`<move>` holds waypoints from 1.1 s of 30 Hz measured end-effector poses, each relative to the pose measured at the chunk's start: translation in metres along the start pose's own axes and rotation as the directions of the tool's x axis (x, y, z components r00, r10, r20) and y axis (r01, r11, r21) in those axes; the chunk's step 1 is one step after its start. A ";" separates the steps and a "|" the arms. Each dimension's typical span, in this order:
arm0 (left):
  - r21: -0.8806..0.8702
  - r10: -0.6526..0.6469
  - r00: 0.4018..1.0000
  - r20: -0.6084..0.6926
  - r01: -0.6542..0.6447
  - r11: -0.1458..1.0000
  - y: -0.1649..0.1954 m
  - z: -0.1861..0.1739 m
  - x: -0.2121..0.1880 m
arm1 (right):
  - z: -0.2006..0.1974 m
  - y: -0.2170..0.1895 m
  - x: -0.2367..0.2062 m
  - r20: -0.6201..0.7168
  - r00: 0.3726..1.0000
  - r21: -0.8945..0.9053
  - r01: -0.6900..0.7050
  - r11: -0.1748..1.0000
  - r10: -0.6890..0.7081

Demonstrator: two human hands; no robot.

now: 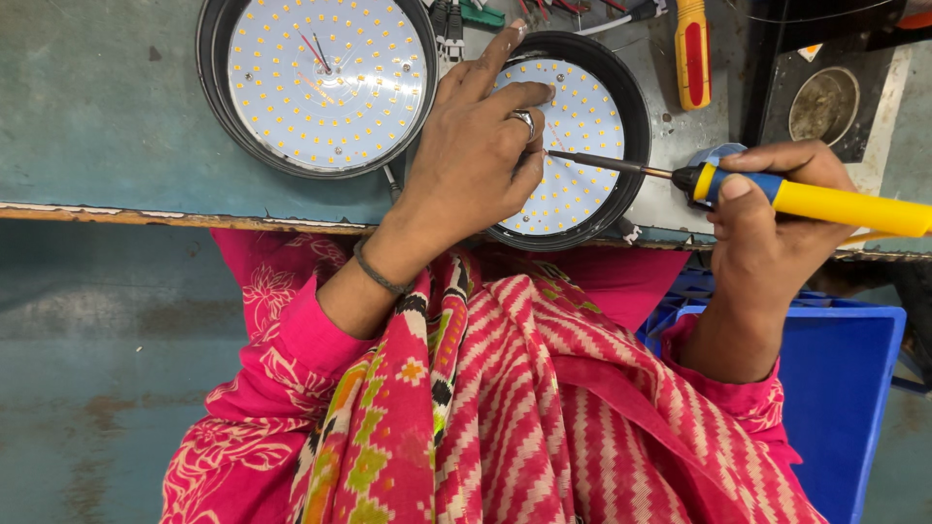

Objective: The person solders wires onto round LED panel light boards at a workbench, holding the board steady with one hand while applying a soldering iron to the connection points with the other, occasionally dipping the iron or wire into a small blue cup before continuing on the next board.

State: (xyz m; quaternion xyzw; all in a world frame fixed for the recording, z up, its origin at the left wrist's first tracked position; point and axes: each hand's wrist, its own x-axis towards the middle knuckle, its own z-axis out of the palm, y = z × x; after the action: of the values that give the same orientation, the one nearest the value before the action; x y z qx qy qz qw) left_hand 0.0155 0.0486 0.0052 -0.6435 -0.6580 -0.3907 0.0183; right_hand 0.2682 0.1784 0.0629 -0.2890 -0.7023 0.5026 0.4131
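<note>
My left hand [481,155] rests on a round black lamp housing with a white LED board [582,146] at the bench edge, fingers pressing on the board's left side. My right hand [767,228] grips a soldering iron with a yellow and blue handle [835,202]. Its dark metal tip [582,160] reaches left over the board and ends right by my left fingers. A second, larger round LED board in a black housing [320,82] lies to the left on the bench.
A yellow and red screwdriver [691,53] lies at the back of the teal bench [107,107]. A small round metal tin [823,105] sits at the back right. A blue plastic crate [845,388] stands below on the right. Wires and tools lie at the top.
</note>
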 end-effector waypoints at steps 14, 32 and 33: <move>-0.020 -0.010 1.000 0.013 0.010 1.000 0.001 0.000 -0.001 | -0.009 0.000 -0.004 -0.038 0.997 0.046 0.074 0.996 -0.072; -0.179 0.183 0.983 -0.010 -0.182 0.967 -0.034 -0.011 0.026 | -0.037 0.050 -0.048 -0.321 0.929 0.074 0.219 0.973 -0.184; -0.196 0.183 0.980 -0.078 -0.195 0.961 -0.029 -0.019 0.029 | -0.036 0.053 -0.051 -0.334 0.925 0.083 0.221 0.972 -0.182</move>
State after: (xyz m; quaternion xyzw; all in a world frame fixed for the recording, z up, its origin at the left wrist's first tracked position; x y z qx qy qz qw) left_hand -0.0237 0.0666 0.0191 -0.6902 -0.5494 -0.4708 0.0092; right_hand 0.3241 0.1711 0.0037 -0.2686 -0.6198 0.4440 0.5887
